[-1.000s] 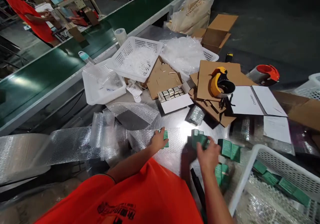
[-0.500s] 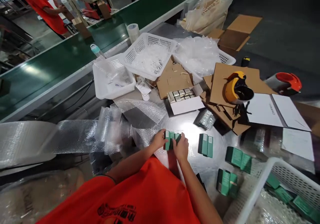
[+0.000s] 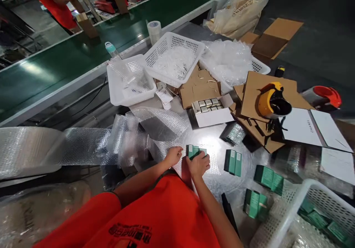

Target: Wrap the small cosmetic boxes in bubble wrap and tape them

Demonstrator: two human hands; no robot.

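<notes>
A short row of small green boxes [image 3: 190, 150] lies on the metal table in front of me, on or beside a sheet of bubble wrap. My right hand [image 3: 198, 163] spans the row from the near side, thumb and fingers on the boxes, covering part of them. Just left of the row is my left hand [image 3: 173, 156], apart from the boxes, fingers loosely bent and holding nothing. A strip of bubble wrap [image 3: 163, 122] runs leftward to a large roll [image 3: 27, 148]. To the right stand a green box pair [image 3: 233, 162] and further green boxes [image 3: 268, 177].
White baskets [image 3: 174, 57] with packing material stand at the back beside a green conveyor [image 3: 55, 63]. A white carton of small boxes [image 3: 213, 111], a yellow tape dispenser [image 3: 273, 100] and flattened cardboard [image 3: 249, 92] lie ahead. A basket [image 3: 294, 200] fills the right front corner.
My left hand has let go of the green boxes and drawn slightly left. My right hand has shifted over the row's near side. The whole view has swung a little left.
</notes>
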